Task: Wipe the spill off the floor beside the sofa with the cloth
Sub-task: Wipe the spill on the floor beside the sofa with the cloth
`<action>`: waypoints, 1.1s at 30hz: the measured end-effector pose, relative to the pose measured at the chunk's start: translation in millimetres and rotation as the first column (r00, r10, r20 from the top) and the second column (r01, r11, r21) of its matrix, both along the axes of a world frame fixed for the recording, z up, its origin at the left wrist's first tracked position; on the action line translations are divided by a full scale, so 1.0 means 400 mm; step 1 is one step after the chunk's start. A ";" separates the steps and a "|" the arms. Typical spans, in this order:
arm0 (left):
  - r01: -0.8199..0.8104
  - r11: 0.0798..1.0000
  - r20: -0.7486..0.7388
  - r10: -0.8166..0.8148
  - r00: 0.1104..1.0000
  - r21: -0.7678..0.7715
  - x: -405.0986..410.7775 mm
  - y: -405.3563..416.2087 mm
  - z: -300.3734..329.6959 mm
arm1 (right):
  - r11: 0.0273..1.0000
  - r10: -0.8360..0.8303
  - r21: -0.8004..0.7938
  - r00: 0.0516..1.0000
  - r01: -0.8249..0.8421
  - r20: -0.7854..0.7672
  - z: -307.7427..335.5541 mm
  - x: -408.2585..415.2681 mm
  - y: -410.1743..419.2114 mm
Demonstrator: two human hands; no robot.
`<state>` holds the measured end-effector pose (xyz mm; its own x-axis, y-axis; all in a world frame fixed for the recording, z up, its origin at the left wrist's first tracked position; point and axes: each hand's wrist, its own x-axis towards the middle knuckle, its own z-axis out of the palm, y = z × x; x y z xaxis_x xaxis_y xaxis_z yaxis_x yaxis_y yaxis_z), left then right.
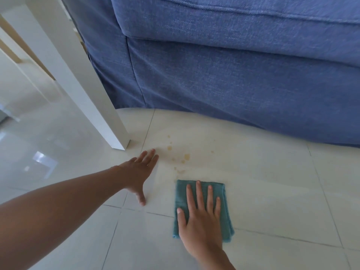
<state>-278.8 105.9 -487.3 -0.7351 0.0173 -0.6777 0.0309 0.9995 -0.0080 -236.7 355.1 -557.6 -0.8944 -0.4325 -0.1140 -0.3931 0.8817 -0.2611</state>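
Reaching in from the lower left, the person's bare left forearm is stretching across the pale glossy tiled floor (272, 191), and the left hand (139, 172) is lying flat on a tile with fingers (151, 155) spread and gripping nothing, probably serving as a prop for balance. The right hand (200, 217) is pressing palm-down on the folded teal terry cloth (227, 207), fingers extended and splayed over it instead of curled around it, which looks suited to pushing the cloth along the floor under even pressure. Just beyond the cloth's far edge, a scatter of yellowish-brown drops, the spill (184, 157), is sitting on the tile, between the cloth and the blue fabric-covered sofa (233, 75). A white square desk leg (93, 90) is standing just left of the spill. The drops appear untouched, so the wiping looks about to begin.
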 end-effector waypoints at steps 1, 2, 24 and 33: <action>-0.001 1.000 0.017 0.001 1.000 -0.006 -0.008 0.004 0.003 | 0.999 0.044 0.023 0.999 -0.044 -0.013 -0.007 -0.007 0.042; -0.004 1.000 0.030 0.004 1.000 -0.011 -0.012 0.009 0.004 | 0.999 0.026 0.046 0.999 -0.025 -0.036 -0.011 -0.030 0.074; -0.017 0.991 -0.074 0.027 0.997 0.130 0.020 -0.060 -0.044 | 0.995 0.094 0.018 0.996 -0.094 0.007 0.001 -0.076 -0.114; 0.010 0.997 -0.002 -0.010 1.000 0.078 -0.006 -0.030 -0.017 | 0.954 -0.300 0.065 0.943 0.294 0.142 0.020 -0.173 -0.153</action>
